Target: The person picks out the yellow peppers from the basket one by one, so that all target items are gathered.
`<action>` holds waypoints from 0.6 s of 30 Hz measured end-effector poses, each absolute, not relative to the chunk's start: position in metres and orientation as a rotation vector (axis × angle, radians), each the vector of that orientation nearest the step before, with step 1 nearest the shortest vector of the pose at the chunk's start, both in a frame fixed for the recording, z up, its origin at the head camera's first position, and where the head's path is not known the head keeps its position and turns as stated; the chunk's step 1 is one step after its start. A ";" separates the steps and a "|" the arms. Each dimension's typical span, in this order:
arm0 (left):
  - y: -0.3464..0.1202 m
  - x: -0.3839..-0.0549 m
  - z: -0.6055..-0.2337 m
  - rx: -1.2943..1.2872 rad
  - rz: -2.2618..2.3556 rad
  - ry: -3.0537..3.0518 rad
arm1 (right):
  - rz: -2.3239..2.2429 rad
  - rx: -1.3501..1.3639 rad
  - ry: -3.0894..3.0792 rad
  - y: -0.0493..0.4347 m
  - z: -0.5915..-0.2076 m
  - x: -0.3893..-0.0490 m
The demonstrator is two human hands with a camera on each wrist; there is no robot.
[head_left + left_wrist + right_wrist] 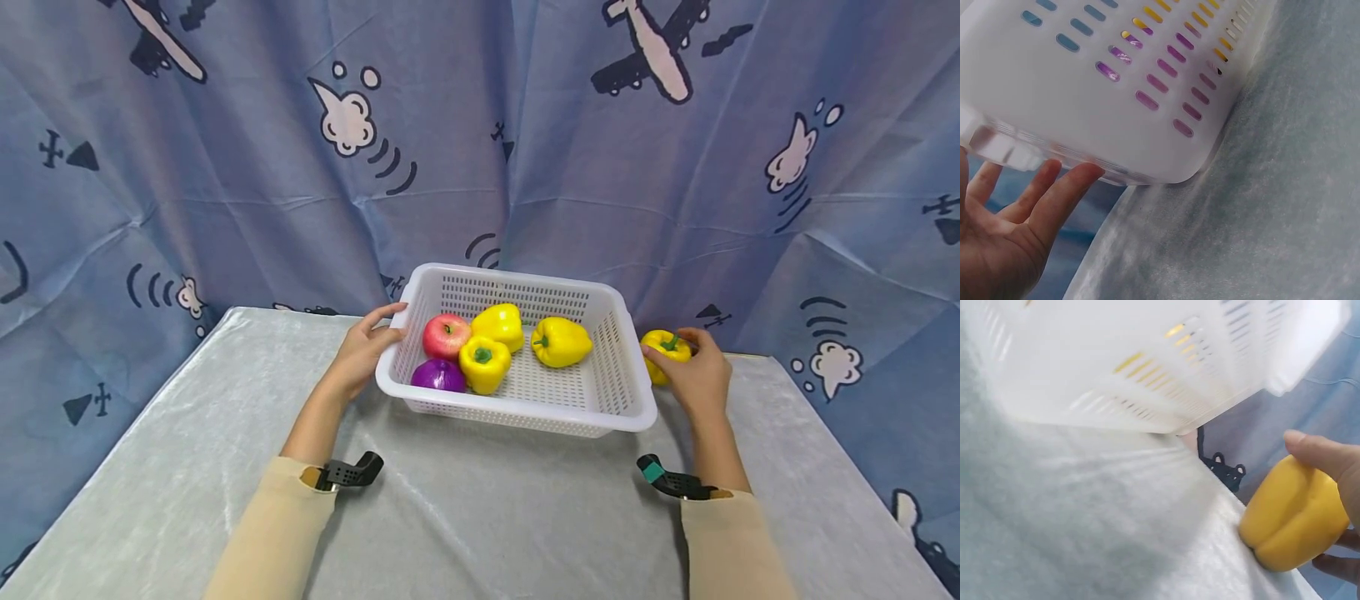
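A white plastic basket (517, 408) stands on the table with a red apple (447, 337), a purple onion-like ball (438, 376) and three yellow bell peppers (561, 342) inside. At its left end my left hand (358, 354) touches the rim with fingertips and thumb, the fingers fairly straight. Those fingertips (1088, 173) also show against the rim in the left wrist view. Just outside the basket's right end, my right hand (699, 375) grips another yellow bell pepper (1294, 515) between thumb and fingers. Its green stem faces up in the head view.
A pale grey cloth covers the table (480, 508). Behind it hangs a blue curtain (450, 192) with printed airplanes, close to the table's back edge. Both wrists wear black camera mounts (352, 471) that stick out inward.
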State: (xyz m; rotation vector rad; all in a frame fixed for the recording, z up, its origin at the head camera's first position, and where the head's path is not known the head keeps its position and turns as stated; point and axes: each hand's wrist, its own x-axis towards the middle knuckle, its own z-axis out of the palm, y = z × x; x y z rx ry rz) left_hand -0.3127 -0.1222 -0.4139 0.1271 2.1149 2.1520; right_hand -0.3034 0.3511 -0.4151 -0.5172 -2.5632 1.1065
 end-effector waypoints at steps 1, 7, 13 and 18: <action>-0.122 -0.312 -0.414 0.129 2.151 2.116 | 1.115 -0.519 -2.558 0.350 -0.415 -0.303; -0.123 -0.313 -0.414 0.132 2.146 2.116 | 1.152 -0.474 -2.542 0.353 -0.415 -0.303; -0.123 -0.314 -0.415 0.139 2.146 2.112 | 1.139 -0.424 -2.568 0.357 -0.419 -0.302; -0.124 -0.314 -0.416 0.137 2.147 2.114 | 1.114 -0.367 -2.601 0.355 -0.420 -0.302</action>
